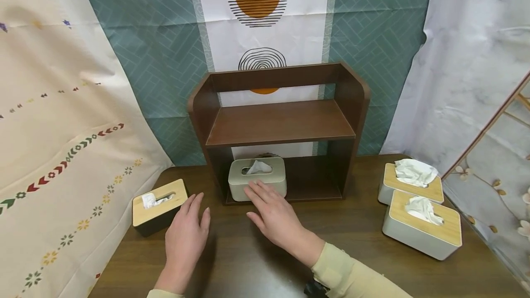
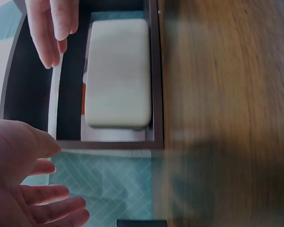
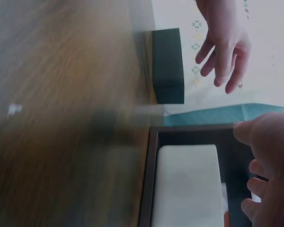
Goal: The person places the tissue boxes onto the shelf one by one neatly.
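A pale grey-green tissue box [image 1: 238,187] with a white tissue in its oval slot stands on the lower left of a dark brown two-tier shelf [image 1: 285,123]. My right hand [image 1: 275,215] hovers in front of that box, fingers extended and holding nothing. In the right wrist view a gap shows between this hand [image 3: 270,161] and the box [image 3: 187,189]. Farther left, my left hand [image 1: 188,233] is held with loosely straight fingers, nearest to a black tissue box [image 1: 155,222] with a wooden lid. Nothing lies in its grasp in the left wrist view [image 2: 23,175].
At the right of the brown table [image 1: 244,261] stand two white tissue boxes with wooden lids, one farther back [image 1: 387,192] and one nearer [image 1: 418,238]. Cloth hangings [image 1: 161,49] surround the table. The upper shelf board [image 1: 281,121] overhangs the grey-green box.
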Demonstrator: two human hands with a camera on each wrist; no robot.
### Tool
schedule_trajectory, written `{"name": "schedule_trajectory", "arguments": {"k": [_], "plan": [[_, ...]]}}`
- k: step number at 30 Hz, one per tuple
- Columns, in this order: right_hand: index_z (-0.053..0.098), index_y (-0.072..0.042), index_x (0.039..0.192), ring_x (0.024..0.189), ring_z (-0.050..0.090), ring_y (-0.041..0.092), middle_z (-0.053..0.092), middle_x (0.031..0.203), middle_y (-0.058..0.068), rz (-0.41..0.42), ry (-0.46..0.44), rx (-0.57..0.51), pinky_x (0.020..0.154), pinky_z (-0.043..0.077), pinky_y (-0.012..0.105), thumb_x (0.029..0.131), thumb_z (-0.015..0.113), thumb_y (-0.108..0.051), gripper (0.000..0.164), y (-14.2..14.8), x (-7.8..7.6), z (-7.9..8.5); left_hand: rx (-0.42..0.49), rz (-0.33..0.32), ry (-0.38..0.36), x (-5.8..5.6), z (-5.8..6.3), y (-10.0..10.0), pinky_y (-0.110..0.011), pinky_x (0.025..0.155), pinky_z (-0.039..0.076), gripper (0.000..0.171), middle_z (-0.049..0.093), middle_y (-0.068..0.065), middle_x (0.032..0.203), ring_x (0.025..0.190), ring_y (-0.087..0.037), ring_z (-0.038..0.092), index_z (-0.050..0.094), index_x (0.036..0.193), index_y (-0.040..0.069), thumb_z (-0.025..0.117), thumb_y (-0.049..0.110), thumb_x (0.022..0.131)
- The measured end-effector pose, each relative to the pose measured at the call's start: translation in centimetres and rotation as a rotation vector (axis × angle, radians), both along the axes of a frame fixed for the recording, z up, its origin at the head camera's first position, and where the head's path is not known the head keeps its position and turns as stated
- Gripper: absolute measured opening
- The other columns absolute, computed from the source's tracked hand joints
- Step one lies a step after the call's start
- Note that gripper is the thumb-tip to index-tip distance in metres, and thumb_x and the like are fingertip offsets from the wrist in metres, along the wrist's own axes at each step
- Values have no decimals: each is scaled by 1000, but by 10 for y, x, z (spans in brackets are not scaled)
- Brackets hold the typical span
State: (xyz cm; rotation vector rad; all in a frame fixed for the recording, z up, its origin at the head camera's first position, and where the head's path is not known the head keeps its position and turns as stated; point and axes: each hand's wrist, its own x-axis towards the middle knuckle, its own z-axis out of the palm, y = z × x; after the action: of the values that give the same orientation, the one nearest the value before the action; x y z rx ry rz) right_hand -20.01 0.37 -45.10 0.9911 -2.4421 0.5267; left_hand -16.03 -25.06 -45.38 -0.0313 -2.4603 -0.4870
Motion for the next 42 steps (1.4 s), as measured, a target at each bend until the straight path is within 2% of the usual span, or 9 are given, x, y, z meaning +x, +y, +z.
{"name": "schedule_trajectory", "arguments": {"k": [11,18,22,28,35,42], "plan": [[53,-10,163,159,43,29,49,170,11,39,21,66,130,32,48,111,70,-34,60,-30,4,-1,-13,66,11,8,3,-32,-72,88,55,44,65,-27,146,125,-53,66,69,145,2,76,15,103],[54,-9,163,158,44,28,50,169,9,75,44,101,128,35,45,111,70,-36,61,-47,4,-3,-9,106,2,11,4,-48,-71,95,52,44,63,-28,148,127,-54,63,68,145,2,75,15,103],[55,-8,162,157,46,29,52,168,10,81,70,113,127,37,45,111,71,-37,61,-53,3,-5,-11,122,7,10,1,-57,-72,96,50,43,63,-29,147,127,-56,62,69,145,2,75,15,104],[53,-10,163,158,45,27,50,169,9,98,58,143,129,34,42,112,69,-38,61,-63,-1,-8,-37,143,37,8,-5,-73,-75,95,50,41,63,-32,145,126,-59,61,70,140,0,77,13,102],[53,-10,164,158,46,25,50,169,9,111,65,163,128,36,40,111,69,-38,62,-79,-6,-11,-22,173,-9,5,-6,-89,-73,100,48,41,61,-34,147,130,-59,58,68,142,-1,73,15,104],[52,-11,165,157,46,22,49,170,7,112,65,187,127,36,36,113,67,-40,61,-95,-11,-14,-15,177,-13,0,-6,-103,-71,107,44,40,59,-38,146,127,-63,56,67,140,-4,71,15,105]]}}
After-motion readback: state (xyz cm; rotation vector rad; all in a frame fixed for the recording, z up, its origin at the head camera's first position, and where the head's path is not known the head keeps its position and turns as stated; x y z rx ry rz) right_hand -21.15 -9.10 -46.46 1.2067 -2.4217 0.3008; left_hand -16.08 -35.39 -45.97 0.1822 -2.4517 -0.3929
